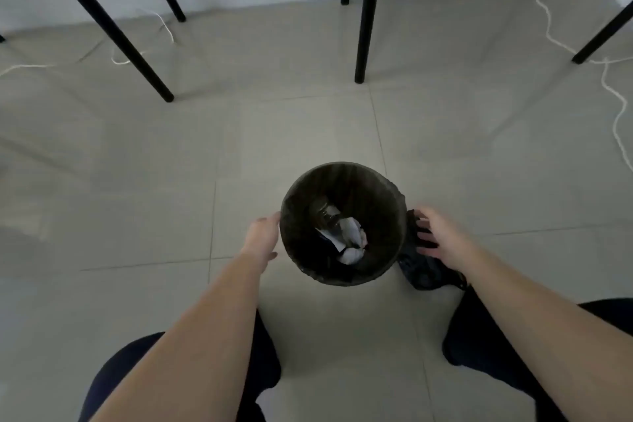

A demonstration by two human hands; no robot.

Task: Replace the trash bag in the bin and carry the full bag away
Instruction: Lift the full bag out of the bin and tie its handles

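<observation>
We see a round dark bin (342,223) upright on the tiled floor (137,199), mouth up, crumpled paper (352,243) inside; left hand (262,236) touches its rim, right hand (440,236) fingers spread over a black bag (424,271)

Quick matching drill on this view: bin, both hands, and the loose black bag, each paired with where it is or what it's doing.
Column 1:
1. trash bin
2. left hand
3. right hand
4. loose black bag

Column 2:
A. lies crumpled on the floor to the right of the bin
B. fingers spread, over the crumpled plastic
C. stands on the tile floor, lined, with white paper scraps inside
D. at the bin's left rim, holding nothing

Pairs: 1-C, 2-D, 3-B, 4-A
</observation>
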